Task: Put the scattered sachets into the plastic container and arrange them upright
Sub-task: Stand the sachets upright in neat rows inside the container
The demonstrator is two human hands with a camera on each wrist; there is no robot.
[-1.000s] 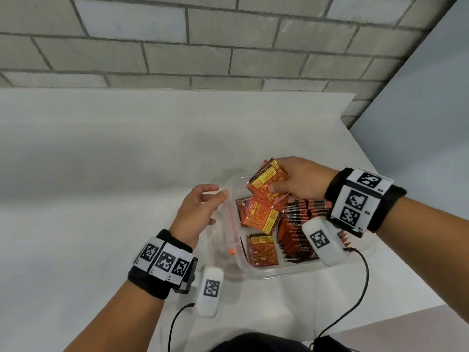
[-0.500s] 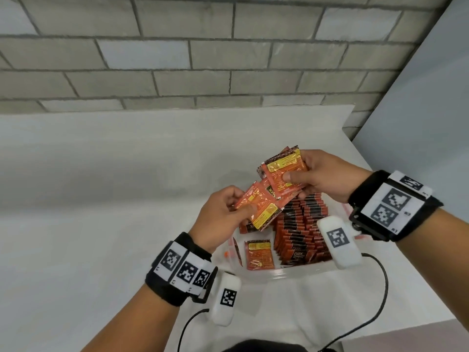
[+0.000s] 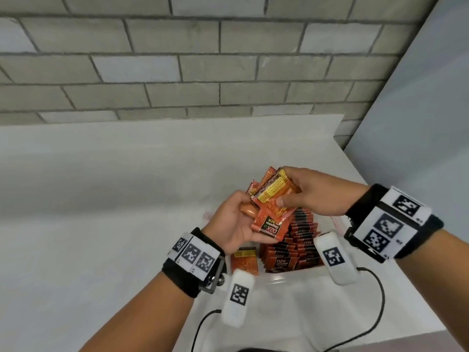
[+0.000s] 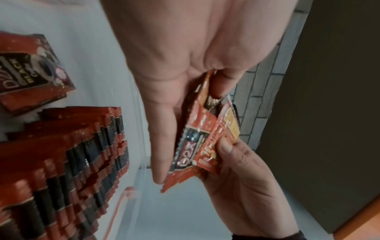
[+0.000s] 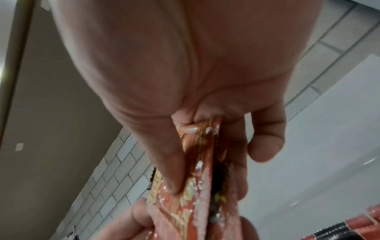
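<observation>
Both hands (image 3: 236,219) (image 3: 322,196) pinching sachet bunch (image 3: 271,212) above container (image 3: 291,278).

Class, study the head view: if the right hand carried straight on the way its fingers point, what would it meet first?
Most likely the left hand, which grips the same bundle of sachets directly ahead of the right hand; depth is hard to judge.

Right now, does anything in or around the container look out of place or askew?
Yes. One sachet lies flat on the floor of the plastic container, left of the upright row of sachets. The bunch of sachets held above by the left hand and right hand is fanned unevenly. Nothing looks torn or spilled.
</observation>
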